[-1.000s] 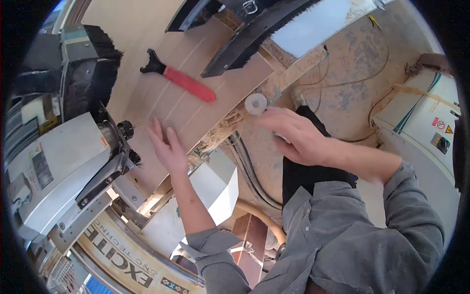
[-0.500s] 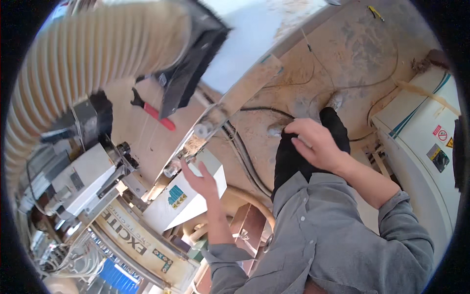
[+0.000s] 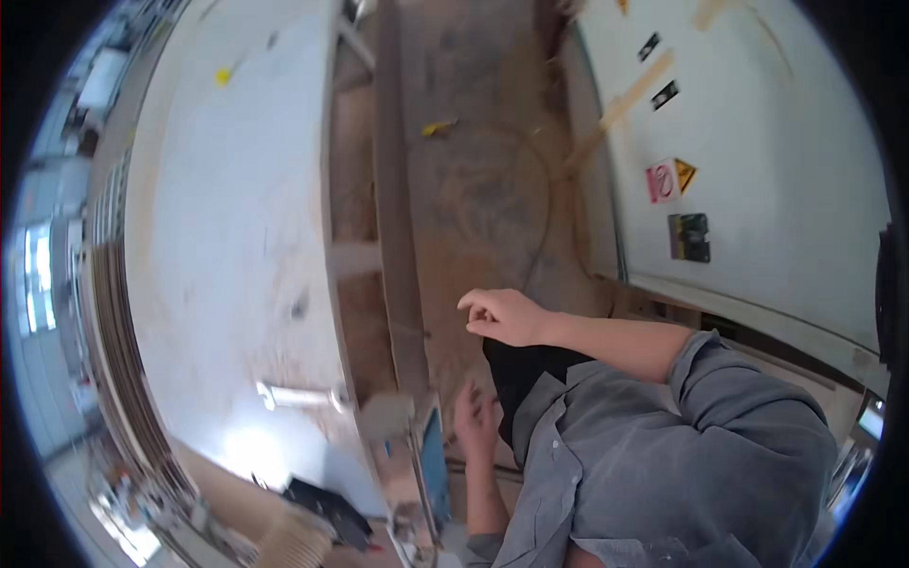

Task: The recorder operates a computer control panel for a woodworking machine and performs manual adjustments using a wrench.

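My right hand (image 3: 508, 317) hangs in front of my body over the dusty floor, its fingers loosely bent and apart from the thumb, with nothing seen in it. Below it, my left hand (image 3: 476, 423) is somewhat blurred; its fingers are apart and appear to hold nothing. The left hand is nearest to a narrow blue-faced part (image 3: 434, 464) at the end of the machine, without touching it. On the pale tabletop, left of my hands, lies a metal wrench (image 3: 301, 398), out of reach of both.
A long pale worktable (image 3: 237, 189) fills the left side, with a dark rail (image 3: 398, 208) along it. A white cabinet (image 3: 757, 142) stands right. A yellow-handled tool (image 3: 437, 128) and a cable (image 3: 547, 218) lie on the floor. A ribbed hose (image 3: 289, 541) is at lower left.
My view has swung from the machine head and large hose to the long table and aisle. My left hand has left the machine's edge and is lower by my body. Nothing was picked up.
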Tool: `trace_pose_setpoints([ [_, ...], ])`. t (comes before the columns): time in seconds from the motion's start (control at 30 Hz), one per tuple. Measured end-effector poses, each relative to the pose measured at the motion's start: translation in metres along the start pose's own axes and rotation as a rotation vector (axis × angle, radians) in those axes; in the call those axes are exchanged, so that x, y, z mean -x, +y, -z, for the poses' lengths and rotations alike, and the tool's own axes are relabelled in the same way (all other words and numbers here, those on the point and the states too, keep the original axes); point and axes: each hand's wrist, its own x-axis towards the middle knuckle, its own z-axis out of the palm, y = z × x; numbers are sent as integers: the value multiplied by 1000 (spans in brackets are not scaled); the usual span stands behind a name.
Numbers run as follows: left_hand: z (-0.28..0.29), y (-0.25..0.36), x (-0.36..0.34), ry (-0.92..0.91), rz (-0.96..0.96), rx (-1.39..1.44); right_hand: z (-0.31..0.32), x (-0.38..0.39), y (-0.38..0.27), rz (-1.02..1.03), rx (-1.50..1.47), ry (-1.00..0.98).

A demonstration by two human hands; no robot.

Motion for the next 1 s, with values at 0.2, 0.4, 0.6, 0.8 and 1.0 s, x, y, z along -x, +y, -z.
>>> trace_pose_setpoints([
  [0.2, 13, 22, -132, 93, -29, -93, 139, -83, 1, -94, 144, 90],
  [0.4, 9, 96, -311, 68, 22, -17, 279, -136, 59, -328, 356, 245],
  [0.6, 9, 316, -607, -97, -409, -172, 429, -202, 55, -616, 320, 632],
  [0.8, -58, 584, -863, -31, -722, -54, 533, -301, 128, -601, 235, 848],
  [1.0, -195, 763, -952, -444, -936, -246, 723, -485, -7, -250, 73, 887],
])
